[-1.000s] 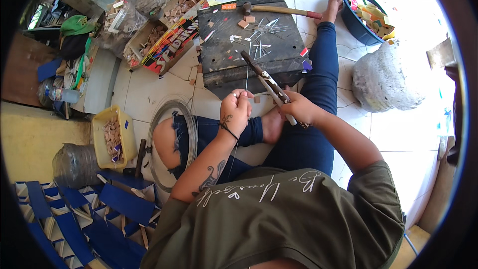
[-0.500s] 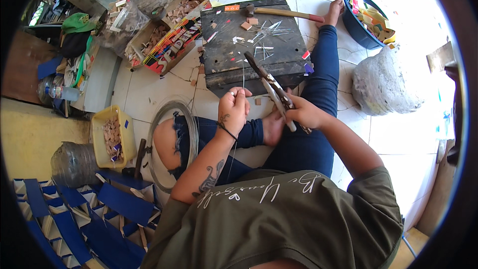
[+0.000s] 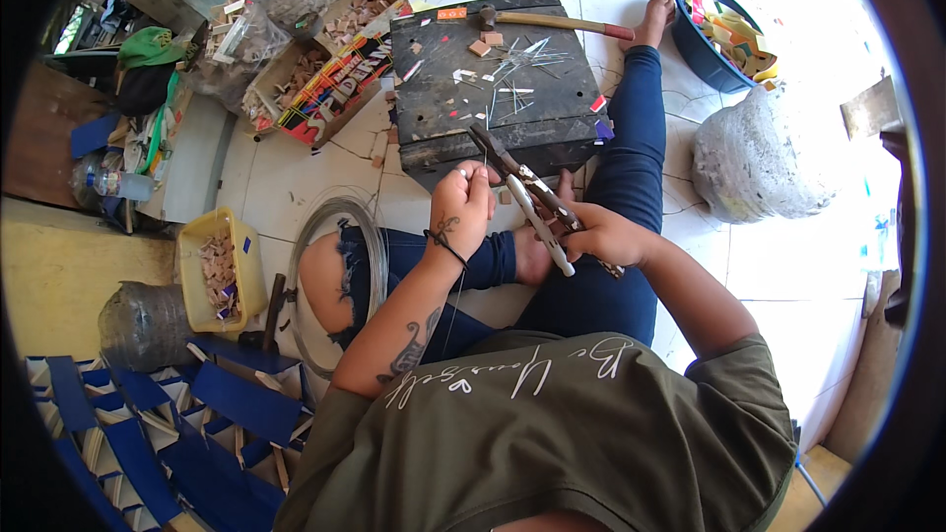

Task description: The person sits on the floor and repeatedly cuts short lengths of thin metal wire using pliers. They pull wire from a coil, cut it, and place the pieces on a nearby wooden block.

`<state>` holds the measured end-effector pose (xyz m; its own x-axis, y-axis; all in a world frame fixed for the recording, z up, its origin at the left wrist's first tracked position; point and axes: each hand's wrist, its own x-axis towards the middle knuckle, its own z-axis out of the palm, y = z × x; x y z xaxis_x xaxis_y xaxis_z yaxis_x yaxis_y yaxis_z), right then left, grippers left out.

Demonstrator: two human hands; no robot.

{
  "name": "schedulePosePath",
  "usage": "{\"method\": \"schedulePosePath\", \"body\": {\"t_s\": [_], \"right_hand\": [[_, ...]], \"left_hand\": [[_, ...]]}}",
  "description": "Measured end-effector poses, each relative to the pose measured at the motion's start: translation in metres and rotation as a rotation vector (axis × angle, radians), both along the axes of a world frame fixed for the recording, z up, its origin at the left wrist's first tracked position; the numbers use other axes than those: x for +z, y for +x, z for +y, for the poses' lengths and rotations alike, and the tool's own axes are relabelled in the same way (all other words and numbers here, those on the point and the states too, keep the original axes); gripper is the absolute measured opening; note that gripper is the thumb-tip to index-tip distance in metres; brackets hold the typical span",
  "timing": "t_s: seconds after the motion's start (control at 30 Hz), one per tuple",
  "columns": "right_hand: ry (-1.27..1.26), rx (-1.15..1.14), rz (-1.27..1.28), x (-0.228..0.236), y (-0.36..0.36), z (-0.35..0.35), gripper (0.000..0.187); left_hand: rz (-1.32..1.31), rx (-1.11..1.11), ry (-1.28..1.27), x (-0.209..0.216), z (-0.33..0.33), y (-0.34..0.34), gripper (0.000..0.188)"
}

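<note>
My left hand (image 3: 463, 199) is closed, pinching a thin metal wire (image 3: 486, 152) whose short end sticks up from the fingertips. More of that wire trails down past my wrist. My right hand (image 3: 603, 233) grips a pair of long pliers (image 3: 532, 180) with worn, whitish and dark handles. The handles are spread apart, and the jaws are close to the wire end just above my left fingers. Whether the jaws touch the wire is too small to tell. Beyond both hands stands a low black block (image 3: 434, 89) with several cut wire pieces (image 3: 520, 64) scattered on it.
A hammer (image 3: 552, 22) and small wood pieces (image 3: 485, 45) lie on the block. A wire coil (image 3: 305, 236) rests by my left knee. Around me are a yellow basin (image 3: 254, 276), a cardboard box (image 3: 330, 99), a blue tub (image 3: 705, 59), a wrapped bundle (image 3: 759, 158) and blue slatted pieces (image 3: 246, 399).
The pliers have come down nearer my left fingers, and their handles have spread wider. Less wire shows above my left hand. The whole view has shifted slightly.
</note>
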<state>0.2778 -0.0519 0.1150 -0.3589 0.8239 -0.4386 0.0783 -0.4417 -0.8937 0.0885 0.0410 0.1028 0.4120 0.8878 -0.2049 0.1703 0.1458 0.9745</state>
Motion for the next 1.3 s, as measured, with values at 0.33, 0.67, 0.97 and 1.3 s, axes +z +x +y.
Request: {"method": "schedulePosePath", "body": {"t_s": [0.33,0.67,0.97,1.3], "right_hand": [[-0.131,-0.037,0.074,-0.007,-0.001,0.019,0.036],[0.041,-0.184,-0.349,-0.017,-0.021,0.031,0.028],[0.006,-0.178,-0.399,-0.010,-0.016,0.039,0.028],[0.170,-0.081,-0.921,0.004,-0.008,0.046,0.042]], "left_hand": [[-0.001,-0.008,0.080,0.000,0.025,0.013,0.023],[-0.064,0.079,-0.139,-0.007,0.040,0.021,0.023],[-0.089,0.137,-0.220,-0.009,0.046,0.028,0.022],[-0.101,0.101,-0.214,-0.006,0.045,0.028,0.022]]}}
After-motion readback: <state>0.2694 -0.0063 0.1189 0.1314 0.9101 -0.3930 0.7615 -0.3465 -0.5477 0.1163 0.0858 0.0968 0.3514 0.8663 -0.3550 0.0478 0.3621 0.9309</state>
